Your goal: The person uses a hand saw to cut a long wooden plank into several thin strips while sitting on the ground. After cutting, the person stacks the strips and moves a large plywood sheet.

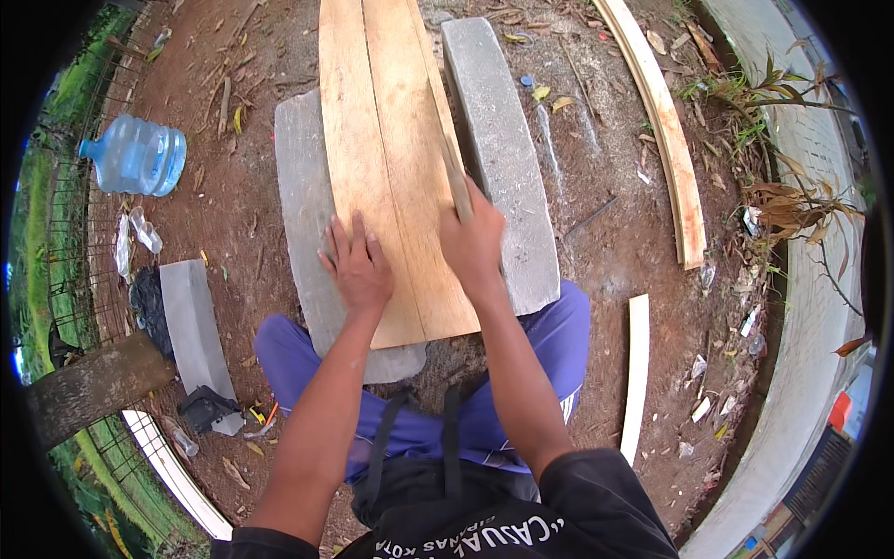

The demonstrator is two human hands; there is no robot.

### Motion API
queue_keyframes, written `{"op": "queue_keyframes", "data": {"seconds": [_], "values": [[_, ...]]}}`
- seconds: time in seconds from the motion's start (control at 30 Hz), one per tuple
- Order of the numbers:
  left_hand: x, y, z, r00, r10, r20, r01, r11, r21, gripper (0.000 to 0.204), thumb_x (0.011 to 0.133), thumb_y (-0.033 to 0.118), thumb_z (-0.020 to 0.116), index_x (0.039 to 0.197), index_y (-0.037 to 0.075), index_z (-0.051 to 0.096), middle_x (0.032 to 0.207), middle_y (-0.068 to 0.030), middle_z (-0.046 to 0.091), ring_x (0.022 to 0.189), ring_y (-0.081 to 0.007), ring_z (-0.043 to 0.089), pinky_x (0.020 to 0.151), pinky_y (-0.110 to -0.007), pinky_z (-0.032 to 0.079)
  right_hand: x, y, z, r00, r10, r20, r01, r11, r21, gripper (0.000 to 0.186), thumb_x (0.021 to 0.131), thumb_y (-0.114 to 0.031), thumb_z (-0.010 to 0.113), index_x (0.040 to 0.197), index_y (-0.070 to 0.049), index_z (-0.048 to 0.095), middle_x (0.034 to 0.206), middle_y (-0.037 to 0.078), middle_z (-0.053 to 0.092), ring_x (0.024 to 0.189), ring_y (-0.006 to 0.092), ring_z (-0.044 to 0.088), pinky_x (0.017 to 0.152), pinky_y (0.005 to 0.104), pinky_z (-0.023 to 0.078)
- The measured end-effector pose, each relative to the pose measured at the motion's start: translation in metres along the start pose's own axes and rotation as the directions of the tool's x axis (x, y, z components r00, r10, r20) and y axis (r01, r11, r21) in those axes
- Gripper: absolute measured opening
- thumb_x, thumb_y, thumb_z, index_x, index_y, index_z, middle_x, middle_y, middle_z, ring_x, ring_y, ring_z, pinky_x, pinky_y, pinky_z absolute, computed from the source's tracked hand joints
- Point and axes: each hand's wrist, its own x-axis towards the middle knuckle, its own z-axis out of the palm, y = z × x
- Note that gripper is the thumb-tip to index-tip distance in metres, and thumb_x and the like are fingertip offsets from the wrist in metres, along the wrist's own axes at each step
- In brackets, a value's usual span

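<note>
Two pale wooden boards (396, 168) lie side by side, a thin seam between them, running away from me over concrete blocks. My left hand (358, 270) rests flat on the left board near its close end, fingers spread. At the right board's edge my right hand (473, 238) is closed around a slim, brownish stick-like piece (458, 182). That piece points away from me along the board's edge, and its lower end is hidden in my fist. Under the boards, a grey concrete block (300, 177) shows at the left, and a long concrete block (503, 140) lies along the right.
A blue water jug (140, 156) lies left by a wire fence. Below it are a grey block (194, 312) and a tree trunk (102, 377). Wooden strips (663, 112) and a shorter pale strip (636, 373) lie right, before a low concrete wall (810, 279). Leaves and litter dot the soil.
</note>
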Motion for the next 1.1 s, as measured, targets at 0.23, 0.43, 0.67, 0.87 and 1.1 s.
{"op": "queue_keyframes", "data": {"seconds": [0.23,0.43,0.67,0.87,1.1], "values": [[-0.001,-0.009,0.001,0.999,-0.029,-0.028,0.029,1.000,0.002,0.052,0.109,0.034,0.041,0.157,0.015,0.045,0.167,-0.0217,0.028,0.156,-0.0408,0.023,0.124,-0.065,0.009,-0.098,-0.024,-0.058,0.973,0.228,0.031,-0.230,0.972,0.058,0.045,0.086,-0.004,0.065,0.130,0.007,0.062,0.080,0.025,0.068,0.070,0.0395,0.071,0.064,0.0428,0.056],[0.000,-0.004,0.001,1.000,0.001,-0.028,-0.001,1.000,0.021,0.051,0.109,0.032,0.043,0.157,0.015,0.045,0.167,-0.0217,0.028,0.155,-0.0413,0.025,0.124,-0.065,0.010,-0.154,-0.047,-0.104,0.978,0.205,0.038,-0.208,0.972,0.113,0.049,0.085,0.000,0.065,0.133,0.010,0.059,0.085,0.025,0.071,0.074,0.0305,0.076,0.063,0.0362,0.057],[-0.002,0.002,0.006,0.999,0.035,-0.012,-0.035,0.999,-0.001,0.052,0.108,0.031,0.044,0.158,0.016,0.045,0.166,-0.0225,0.029,0.154,-0.0407,0.027,0.123,-0.065,0.011,0.035,-0.003,-0.004,0.975,0.219,0.043,-0.220,0.975,0.029,0.037,0.086,-0.005,0.062,0.120,0.006,0.063,0.080,0.030,0.066,0.074,0.0488,0.067,0.068,0.0516,0.053],[0.005,-0.005,0.000,0.999,-0.016,-0.039,0.016,1.000,0.001,0.052,0.108,0.033,0.043,0.157,0.017,0.046,0.166,-0.0227,0.030,0.154,-0.0410,0.026,0.123,-0.065,0.010,-0.159,-0.047,-0.112,0.983,0.156,0.097,-0.160,0.987,0.033,0.054,0.086,0.000,0.066,0.139,0.008,0.057,0.093,0.024,0.073,0.076,0.0327,0.076,0.064,0.0388,0.057],[-0.002,-0.007,-0.003,0.999,-0.027,-0.019,0.027,0.999,0.021,0.052,0.109,0.034,0.041,0.157,0.015,0.045,0.166,-0.0228,0.029,0.155,-0.0420,0.025,0.124,-0.065,0.010,-0.025,-0.016,-0.017,0.980,0.188,0.065,-0.192,0.979,0.075,0.030,0.086,-0.003,0.060,0.113,0.007,0.064,0.083,0.031,0.067,0.076,0.0488,0.068,0.065,0.0505,0.054]]}}
